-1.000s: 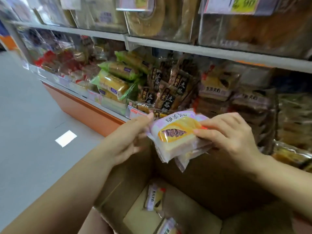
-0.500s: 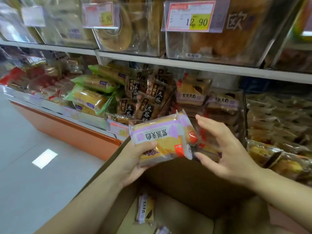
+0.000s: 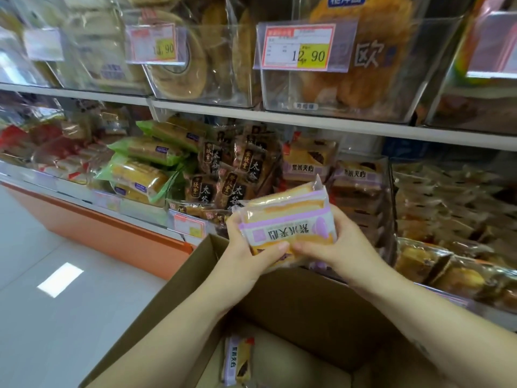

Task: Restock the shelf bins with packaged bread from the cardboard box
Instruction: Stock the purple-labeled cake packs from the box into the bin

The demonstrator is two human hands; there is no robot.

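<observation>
Left grip (image 3: 246, 254): thumb across the lower front of the bread packets (image 3: 285, 217), fingers curled round their left edge. Closed on the load.
Right grip (image 3: 342, 247): thumb on the lower front beside the left thumb, the two tips nearly touching; fingers wrapped round the right edge. Also closed on the load.

Load: what looks like two clear-wrapped packets stacked, the front one with a lilac band and printing that reads upside down from this view. Held in the air over the far rim of the cardboard box (image 3: 195, 264), just in front of the lower shelf.

Box: flaps open. One packet with lilac label (image 3: 237, 359) lies on its floor, near the left wall.

Directly behind the load: shelf bin (image 3: 387, 191) with matching lilac-banded packets (image 3: 305, 166) piled inside. To its left, dark-wrapped packets (image 3: 232, 177), then green-wrapped loaves (image 3: 145, 175).

Upper shelf: clear bins holding ring-shaped bread (image 3: 179, 65); a price tag (image 3: 299, 47) reading 12.90 on the front of the bin beside it.

Below the shelving: orange plinth (image 3: 112, 231), pale floor (image 3: 56, 317).
</observation>
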